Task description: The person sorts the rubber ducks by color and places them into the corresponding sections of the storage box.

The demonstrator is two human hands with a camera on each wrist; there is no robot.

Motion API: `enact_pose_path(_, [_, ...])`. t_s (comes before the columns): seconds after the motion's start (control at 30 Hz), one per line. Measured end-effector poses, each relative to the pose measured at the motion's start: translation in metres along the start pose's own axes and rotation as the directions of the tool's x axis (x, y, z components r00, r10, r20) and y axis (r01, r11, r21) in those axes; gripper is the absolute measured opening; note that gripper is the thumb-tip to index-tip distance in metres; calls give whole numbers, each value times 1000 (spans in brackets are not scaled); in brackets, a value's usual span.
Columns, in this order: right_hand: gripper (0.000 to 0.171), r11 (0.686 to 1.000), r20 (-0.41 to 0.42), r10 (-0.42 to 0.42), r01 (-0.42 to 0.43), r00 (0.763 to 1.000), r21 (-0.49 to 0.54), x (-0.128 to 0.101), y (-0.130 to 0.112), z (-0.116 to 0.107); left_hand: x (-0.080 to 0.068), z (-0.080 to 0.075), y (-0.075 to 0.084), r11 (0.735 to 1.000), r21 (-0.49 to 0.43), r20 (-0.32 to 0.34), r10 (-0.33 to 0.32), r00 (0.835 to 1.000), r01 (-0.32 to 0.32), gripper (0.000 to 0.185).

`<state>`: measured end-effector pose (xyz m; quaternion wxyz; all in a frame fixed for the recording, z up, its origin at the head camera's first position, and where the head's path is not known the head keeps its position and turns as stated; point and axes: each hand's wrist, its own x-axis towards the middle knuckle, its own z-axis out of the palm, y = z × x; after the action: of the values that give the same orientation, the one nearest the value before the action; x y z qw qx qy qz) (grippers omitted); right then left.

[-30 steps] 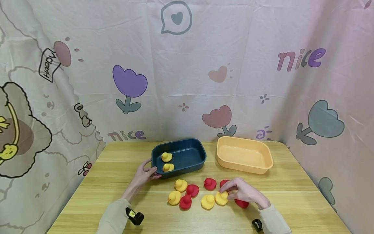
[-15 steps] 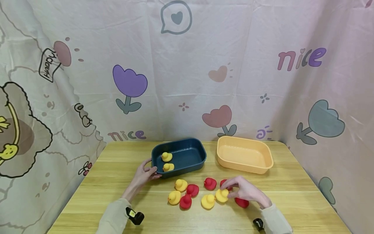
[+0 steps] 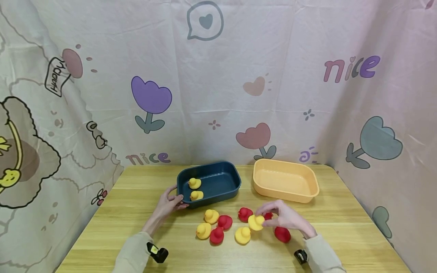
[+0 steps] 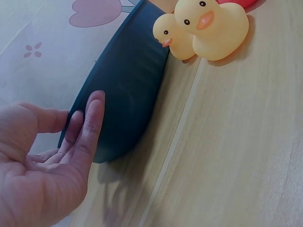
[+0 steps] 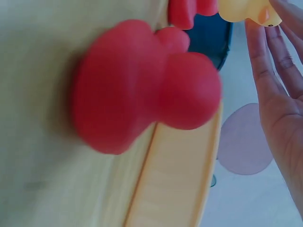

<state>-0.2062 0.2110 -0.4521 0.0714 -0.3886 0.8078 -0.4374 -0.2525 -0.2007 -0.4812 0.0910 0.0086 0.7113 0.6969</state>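
Note:
My right hand (image 3: pixel 285 219) pinches a yellow rubber duck (image 3: pixel 255 223) between thumb and fingers, raised a little over the wooden table. In the right wrist view this duck (image 5: pixel 236 8) shows at the top edge by the fingertips. My left hand (image 3: pixel 168 203) holds the near left corner of a dark blue tray (image 3: pixel 222 197). The left wrist view has the thumb at the rim and the fingers against the outer wall (image 4: pixel 128 90). Two yellow ducks, one farther back (image 3: pixel 195 183) and one nearer (image 3: pixel 197 195), sit inside the tray's left end.
Right of the blue tray stands a pale orange tray (image 3: pixel 286 182). Yellow ducks (image 3: pixel 203 230) and red ducks (image 3: pixel 216 236) lie on the table before the trays. One red duck (image 3: pixel 282 234) lies just below the right hand. A printed cloth (image 3: pixel 211 94) hangs behind the table.
My right hand has lifted the yellow duck and shifted it slightly left and away from me, uncovering more of the nearby red duck. The left hand and trays stay put.

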Motion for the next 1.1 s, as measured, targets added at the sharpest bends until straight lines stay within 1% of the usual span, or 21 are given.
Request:
enact_pose_path(0.13, [25,1000,9,-8,8,1000,6,8,-11,-4,-1,0,0,1000,-3,7,1,1000,-1,57])
enact_pose_path(0.2, [25,1000,9,3,-3,1000,0,13,-12,-6,-1,0,0,1000,-5,9,1,1000,-1,58])
enact_pose_path(0.3, [24,1000,11,-7,7,1000,-18,21,-11,-8,-1,0,1,1000,-3,11,1,1000,-1,58])
enact_pose_path(0.57, [24,994,1,-89,89,996,-58,47,-14,-20,-2,1,1,1000,1,6,-1,1000,1,58])
enact_pose_path(0.7, [24,994,-9,-96,96,995,-57,61,-18,-27,-2,1,1,1000,-5,4,1,1000,-1,57])
enact_pose_path(0.83, [25,998,-10,-50,50,999,-22,74,-24,-37,-1,1,0,1000,-3,4,1,1000,0,57])
enact_pose_path(0.93, [25,1000,-18,-22,23,1000,17,84,-37,-45,0,0,0,1000,-2,3,-1,1000,1,57])
enact_pose_path(1.03, [24,999,-25,-9,9,1000,39,95,-49,-51,1,0,-1,1000,0,4,1,1000,-1,57])
enact_pose_path(1.1, [25,999,-28,-8,9,1000,47,102,-51,-53,1,0,-1,1000,1,3,5,1000,-5,57])
